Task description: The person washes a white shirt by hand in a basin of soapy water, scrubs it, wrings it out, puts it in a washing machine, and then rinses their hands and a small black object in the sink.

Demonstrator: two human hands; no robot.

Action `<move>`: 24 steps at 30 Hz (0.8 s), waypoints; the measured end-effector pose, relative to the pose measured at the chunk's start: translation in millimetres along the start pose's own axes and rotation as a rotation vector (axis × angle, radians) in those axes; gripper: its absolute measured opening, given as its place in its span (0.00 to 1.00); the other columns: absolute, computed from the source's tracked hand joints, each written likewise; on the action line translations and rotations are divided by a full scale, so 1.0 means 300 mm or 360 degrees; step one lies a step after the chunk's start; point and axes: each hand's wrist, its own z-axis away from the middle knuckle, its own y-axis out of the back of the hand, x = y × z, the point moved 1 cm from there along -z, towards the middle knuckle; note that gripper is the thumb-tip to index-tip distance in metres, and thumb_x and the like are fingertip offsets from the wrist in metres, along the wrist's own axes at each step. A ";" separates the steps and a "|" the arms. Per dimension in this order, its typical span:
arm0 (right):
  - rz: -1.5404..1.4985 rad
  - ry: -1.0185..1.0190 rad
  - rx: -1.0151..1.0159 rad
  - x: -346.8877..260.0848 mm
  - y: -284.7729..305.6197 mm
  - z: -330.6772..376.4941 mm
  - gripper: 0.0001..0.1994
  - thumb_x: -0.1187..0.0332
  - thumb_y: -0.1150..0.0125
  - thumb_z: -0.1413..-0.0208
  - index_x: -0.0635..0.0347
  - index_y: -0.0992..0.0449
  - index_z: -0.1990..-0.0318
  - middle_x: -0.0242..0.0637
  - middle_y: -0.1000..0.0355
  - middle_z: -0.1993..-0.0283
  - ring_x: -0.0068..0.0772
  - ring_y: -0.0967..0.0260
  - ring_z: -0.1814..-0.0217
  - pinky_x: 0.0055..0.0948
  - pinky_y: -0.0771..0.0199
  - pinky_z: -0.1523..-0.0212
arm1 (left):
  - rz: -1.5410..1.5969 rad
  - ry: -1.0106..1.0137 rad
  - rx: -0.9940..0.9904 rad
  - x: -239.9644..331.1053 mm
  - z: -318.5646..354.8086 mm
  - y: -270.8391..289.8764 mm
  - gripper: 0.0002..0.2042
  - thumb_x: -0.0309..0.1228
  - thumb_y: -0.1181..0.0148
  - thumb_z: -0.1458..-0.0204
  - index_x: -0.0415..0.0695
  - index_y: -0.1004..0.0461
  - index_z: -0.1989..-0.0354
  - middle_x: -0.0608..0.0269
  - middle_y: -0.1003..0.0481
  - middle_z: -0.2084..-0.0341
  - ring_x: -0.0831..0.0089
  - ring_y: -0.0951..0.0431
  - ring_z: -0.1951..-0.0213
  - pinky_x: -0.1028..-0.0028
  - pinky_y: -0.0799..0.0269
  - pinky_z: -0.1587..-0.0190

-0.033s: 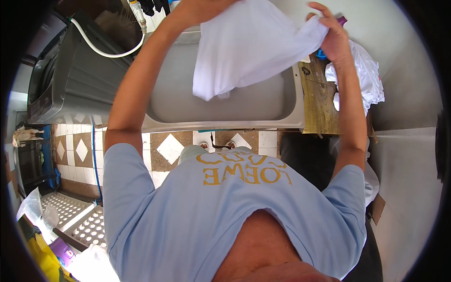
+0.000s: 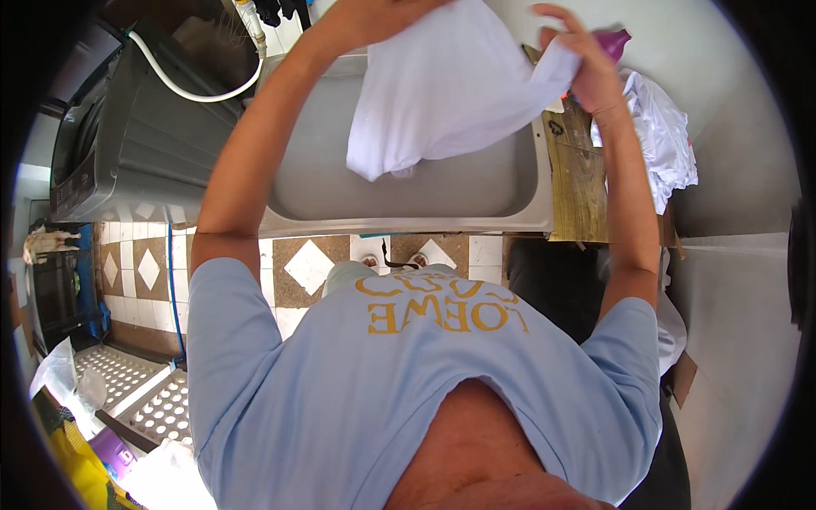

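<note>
A white cloth (image 2: 455, 93) hangs in folds over the grey sink basin (image 2: 408, 226), its lower corner drooping close to the bottom of the basin. My left hand (image 2: 382, 15) grips the cloth's upper edge; the picture's top edge cuts off part of the fingers. On the other side, my right hand (image 2: 592, 72) pinches the cloth's right end, with one finger raised off it. The cloth is spread between the two hands.
A wooden board (image 2: 576, 191) adjoins the sink's right side, with white crumpled fabric (image 2: 663, 140) on it and a purple object (image 2: 614, 42) behind my right hand. A grey washing machine (image 2: 153, 136) stands to the left, with a white hose (image 2: 183, 92) above it.
My right hand has shifted a little to the left with its end of the cloth, uncovering more of the purple object. My left hand has moved slightly to the right.
</note>
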 end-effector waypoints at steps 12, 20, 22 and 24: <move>-0.0097 -0.0236 0.0005 0.122 -0.096 -0.004 0.11 0.68 0.41 0.48 0.64 0.23 0.59 0.32 0.24 0.66 0.21 0.27 0.66 0.21 0.29 0.60 | 0.0239 0.0846 -0.0681 -0.425 0.435 -0.223 0.14 0.40 0.44 0.44 0.41 0.24 0.62 0.71 0.30 0.77 0.82 0.35 0.72 0.78 0.37 0.67; -0.0103 -0.0278 0.0463 0.198 0.196 0.014 0.16 0.69 0.40 0.51 0.67 0.25 0.55 0.33 0.25 0.61 0.24 0.29 0.58 0.23 0.31 0.55 | 0.0638 0.0850 0.0254 -0.493 0.454 -0.205 0.12 0.34 0.47 0.42 0.39 0.26 0.56 0.75 0.29 0.70 0.84 0.33 0.69 0.80 0.35 0.65; -0.0060 -0.0258 0.0435 0.207 0.225 0.015 0.15 0.69 0.40 0.51 0.66 0.25 0.56 0.32 0.26 0.62 0.23 0.29 0.59 0.22 0.31 0.56 | 0.0834 0.0739 0.0390 -0.399 0.390 -0.164 0.09 0.32 0.48 0.41 0.41 0.25 0.65 0.77 0.32 0.78 0.85 0.34 0.73 0.80 0.35 0.68; 0.0065 -0.0179 0.0355 0.183 0.199 -0.005 0.13 0.69 0.39 0.51 0.64 0.23 0.58 0.31 0.25 0.66 0.22 0.29 0.63 0.21 0.30 0.60 | 0.0720 0.0710 0.0442 -0.422 0.378 -0.103 0.09 0.32 0.49 0.41 0.40 0.26 0.61 0.76 0.31 0.77 0.84 0.36 0.74 0.81 0.38 0.71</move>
